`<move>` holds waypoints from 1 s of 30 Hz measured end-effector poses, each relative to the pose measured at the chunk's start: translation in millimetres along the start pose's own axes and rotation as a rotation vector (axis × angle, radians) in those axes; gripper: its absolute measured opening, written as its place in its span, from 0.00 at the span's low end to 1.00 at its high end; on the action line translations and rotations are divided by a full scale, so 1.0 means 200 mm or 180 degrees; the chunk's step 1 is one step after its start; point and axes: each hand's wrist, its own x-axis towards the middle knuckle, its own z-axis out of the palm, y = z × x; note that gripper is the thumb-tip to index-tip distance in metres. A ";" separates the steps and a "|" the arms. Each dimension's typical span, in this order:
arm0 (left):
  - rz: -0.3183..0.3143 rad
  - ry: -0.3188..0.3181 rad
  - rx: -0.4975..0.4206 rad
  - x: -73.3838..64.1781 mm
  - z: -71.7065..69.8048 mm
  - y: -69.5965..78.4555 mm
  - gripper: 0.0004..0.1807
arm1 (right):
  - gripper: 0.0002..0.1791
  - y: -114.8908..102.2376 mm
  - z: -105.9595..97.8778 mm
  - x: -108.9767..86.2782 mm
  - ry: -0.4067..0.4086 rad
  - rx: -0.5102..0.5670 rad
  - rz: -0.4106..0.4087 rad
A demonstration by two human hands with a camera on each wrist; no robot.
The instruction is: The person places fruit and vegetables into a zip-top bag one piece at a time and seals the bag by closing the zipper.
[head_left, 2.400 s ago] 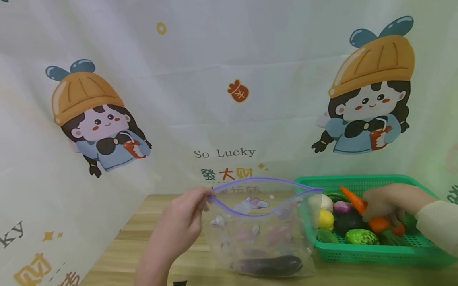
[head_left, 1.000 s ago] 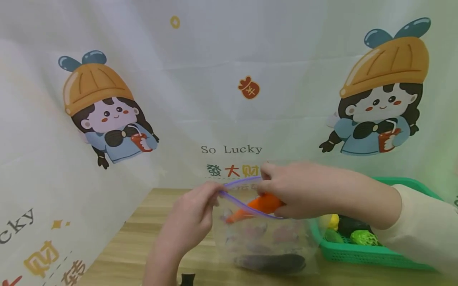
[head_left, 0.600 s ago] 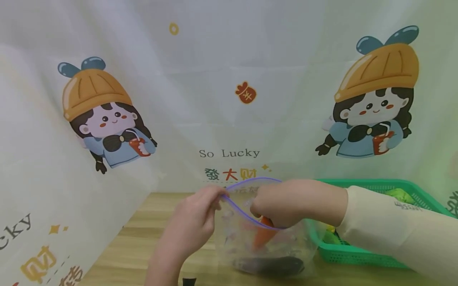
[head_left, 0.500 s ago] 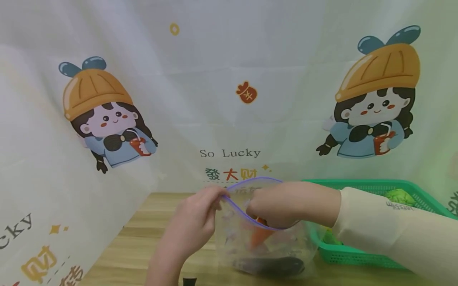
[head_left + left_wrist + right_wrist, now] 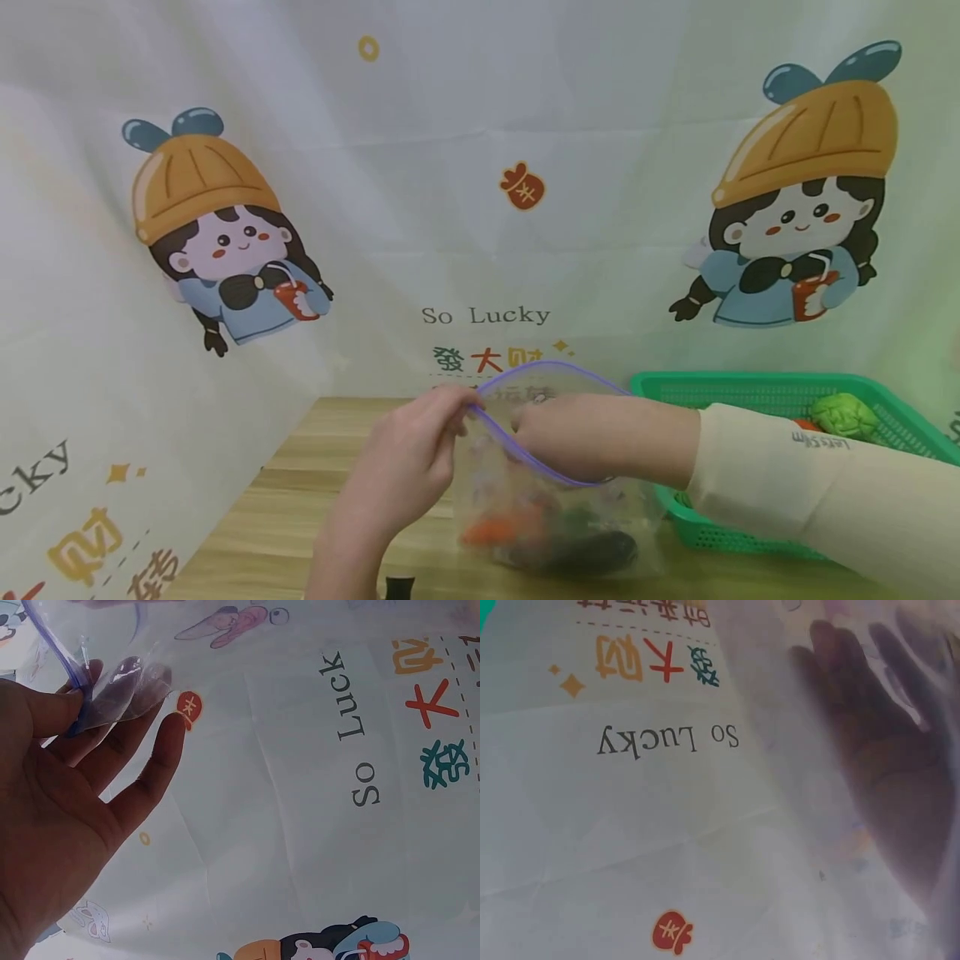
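Note:
In the head view a clear zip bag (image 5: 630, 521) with a purple seal stands upright on the table, its mouth spread. My left hand (image 5: 408, 454) pinches the left corner of the seal between thumb and fingers, which the left wrist view shows closely. Through the mouth reaches my right hand (image 5: 577, 433), inside the bag. Its fingers (image 5: 855, 682) look loosely extended behind the plastic in the right wrist view, with nothing seen in them. Low in the bag lie an orange carrot (image 5: 495, 527) and a dark eggplant (image 5: 600, 550). A blurred green shape is behind the eggplant.
A green basket (image 5: 735, 537) stands right of the bag, partly covered by my right sleeve (image 5: 825, 483). A green cabbage-like vegetable (image 5: 843, 415) shows in it. The wooden table (image 5: 285, 492) meets a printed cloth (image 5: 450, 208) behind.
My right hand took the carrot from the basket, carried it left into the bag and let it go. The carrot now lies at the bottom. My left hand keeps its pinch on the seal.

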 end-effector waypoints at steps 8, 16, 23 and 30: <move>0.0018 0.0027 0.0025 0.01 0.00 0.00 0.12 | 0.07 0.06 -0.06 -0.05 0.0004 -0.0003 -0.0039; -0.0113 -0.0095 -0.0017 0.02 -0.01 0.02 0.14 | 0.09 0.20 -0.14 -0.22 0.0708 0.0495 -0.0130; -0.0174 -0.0160 0.0017 0.02 -0.01 0.02 0.15 | 0.06 0.41 -0.11 -0.33 0.1284 0.0601 0.0190; -0.0213 -0.0105 0.0021 -0.01 -0.01 0.00 0.14 | 0.06 0.64 0.02 -0.31 0.1119 0.0662 0.0422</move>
